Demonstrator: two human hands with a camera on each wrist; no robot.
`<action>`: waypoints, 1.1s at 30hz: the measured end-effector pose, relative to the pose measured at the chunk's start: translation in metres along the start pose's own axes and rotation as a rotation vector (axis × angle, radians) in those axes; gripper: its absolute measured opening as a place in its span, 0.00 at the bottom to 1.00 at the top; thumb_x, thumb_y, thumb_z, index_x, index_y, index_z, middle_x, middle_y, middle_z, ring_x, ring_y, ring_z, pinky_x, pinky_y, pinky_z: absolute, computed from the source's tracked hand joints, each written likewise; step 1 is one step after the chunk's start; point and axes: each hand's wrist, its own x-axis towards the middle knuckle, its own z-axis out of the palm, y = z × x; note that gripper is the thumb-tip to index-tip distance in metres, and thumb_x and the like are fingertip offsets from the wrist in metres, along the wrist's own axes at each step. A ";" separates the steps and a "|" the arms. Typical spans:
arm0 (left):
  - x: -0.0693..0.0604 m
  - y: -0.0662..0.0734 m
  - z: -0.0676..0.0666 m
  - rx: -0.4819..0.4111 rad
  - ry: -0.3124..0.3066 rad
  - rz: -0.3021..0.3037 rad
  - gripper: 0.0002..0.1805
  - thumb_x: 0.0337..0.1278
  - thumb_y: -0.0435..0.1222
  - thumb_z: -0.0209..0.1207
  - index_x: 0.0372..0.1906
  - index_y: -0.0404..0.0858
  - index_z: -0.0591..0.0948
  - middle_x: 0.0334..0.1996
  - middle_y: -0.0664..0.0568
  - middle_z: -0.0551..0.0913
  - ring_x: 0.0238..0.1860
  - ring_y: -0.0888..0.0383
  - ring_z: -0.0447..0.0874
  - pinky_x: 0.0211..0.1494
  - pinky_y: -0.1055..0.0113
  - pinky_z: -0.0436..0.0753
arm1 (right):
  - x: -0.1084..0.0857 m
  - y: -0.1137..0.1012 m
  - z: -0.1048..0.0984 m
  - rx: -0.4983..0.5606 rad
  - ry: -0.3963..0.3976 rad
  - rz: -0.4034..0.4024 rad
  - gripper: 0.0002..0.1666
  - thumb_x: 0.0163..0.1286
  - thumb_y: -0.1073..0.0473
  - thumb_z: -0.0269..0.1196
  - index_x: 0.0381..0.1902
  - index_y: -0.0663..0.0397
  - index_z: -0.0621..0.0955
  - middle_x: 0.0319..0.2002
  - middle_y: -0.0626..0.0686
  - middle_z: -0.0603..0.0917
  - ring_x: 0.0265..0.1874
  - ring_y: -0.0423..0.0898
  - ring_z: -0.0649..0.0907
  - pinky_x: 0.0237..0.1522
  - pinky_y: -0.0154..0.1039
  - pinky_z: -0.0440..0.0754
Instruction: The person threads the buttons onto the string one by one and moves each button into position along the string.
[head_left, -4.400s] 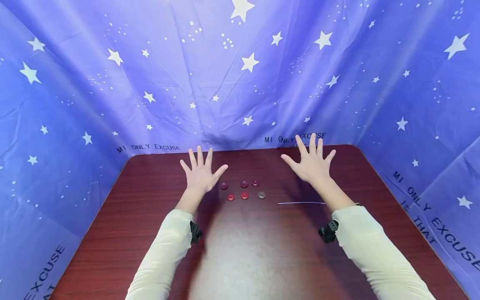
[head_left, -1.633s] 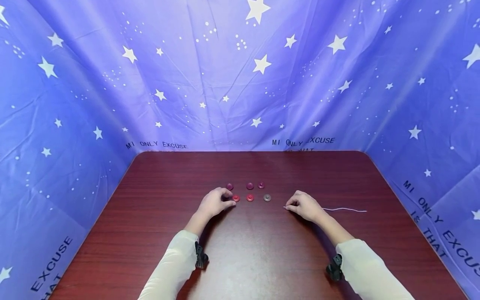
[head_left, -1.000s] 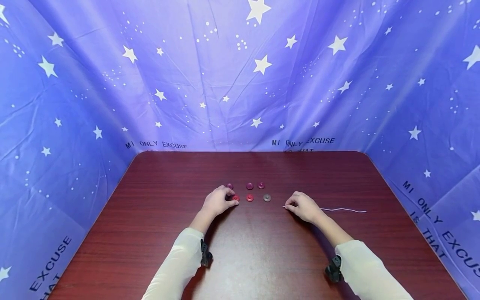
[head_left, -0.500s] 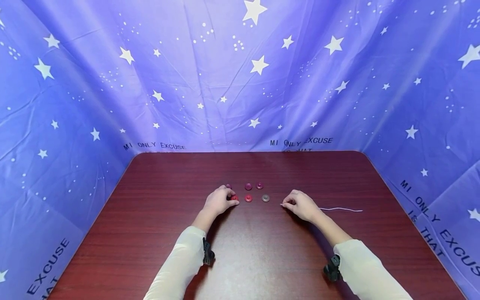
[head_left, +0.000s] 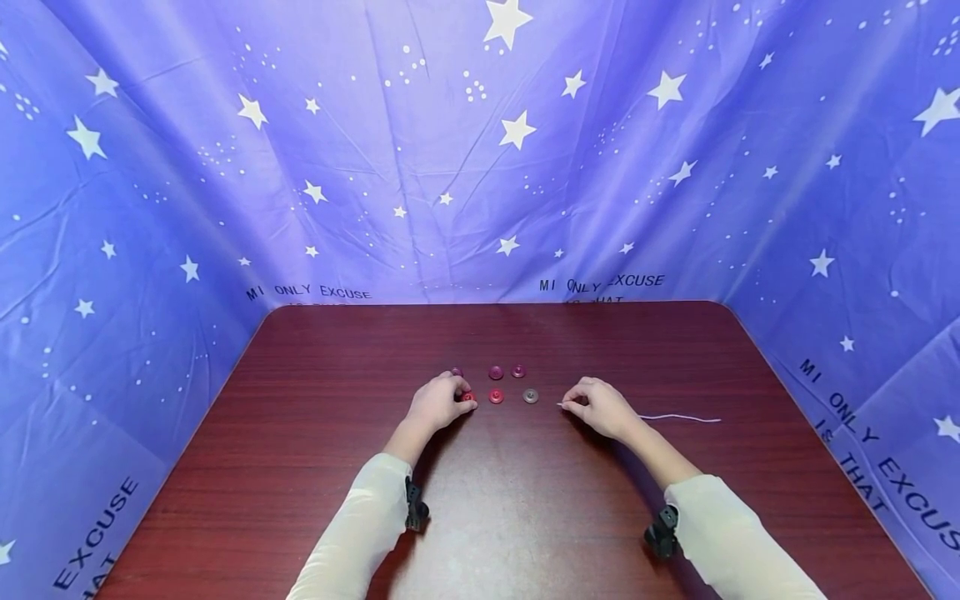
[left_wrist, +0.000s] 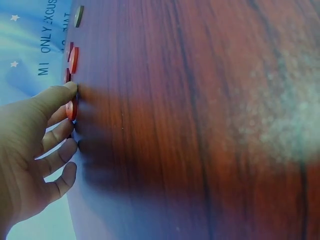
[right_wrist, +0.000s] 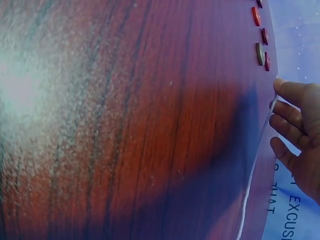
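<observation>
Down from their earlier spread-fingered pose, the left hand (head_left: 435, 404) has gone to a red button (head_left: 468, 398) and the right hand (head_left: 609, 410) to a pale cord (head_left: 678, 417).
Done well, I judge, the left hand keeps to the button's rim, leaving its middle uncovered, while the right pinches near the cord's tip so the free end stays short and steady. The button sits between left thumb and forefinger, which bend round it with a gap about its own width, toward the far edge of the table (head_left: 510, 517). The right thumb and fingertips close on the cord; its tip pokes out toward a grey button (head_left: 530, 396), its tail trailing toward the table's right edge.
</observation>
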 end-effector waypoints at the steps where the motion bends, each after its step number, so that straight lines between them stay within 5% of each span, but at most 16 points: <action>1: 0.000 0.000 0.000 0.001 0.000 0.002 0.15 0.47 0.49 0.66 0.38 0.46 0.82 0.35 0.56 0.80 0.39 0.59 0.81 0.41 0.61 0.78 | 0.000 0.000 0.000 0.001 0.001 0.000 0.03 0.58 0.58 0.66 0.26 0.48 0.84 0.26 0.43 0.80 0.27 0.39 0.74 0.35 0.38 0.73; 16: 0.000 -0.004 0.000 -0.067 0.061 0.056 0.13 0.50 0.47 0.64 0.39 0.46 0.81 0.35 0.56 0.80 0.39 0.59 0.80 0.45 0.61 0.78 | 0.002 -0.003 -0.005 0.018 0.033 0.003 0.04 0.58 0.58 0.66 0.25 0.49 0.84 0.25 0.43 0.79 0.26 0.38 0.73 0.32 0.37 0.71; 33: -0.006 -0.002 -0.009 -0.126 0.097 0.053 0.18 0.53 0.48 0.62 0.47 0.46 0.80 0.42 0.55 0.82 0.42 0.57 0.80 0.49 0.58 0.78 | 0.005 -0.008 -0.009 0.036 0.050 0.009 0.04 0.59 0.57 0.65 0.25 0.47 0.83 0.27 0.44 0.81 0.30 0.41 0.76 0.37 0.40 0.73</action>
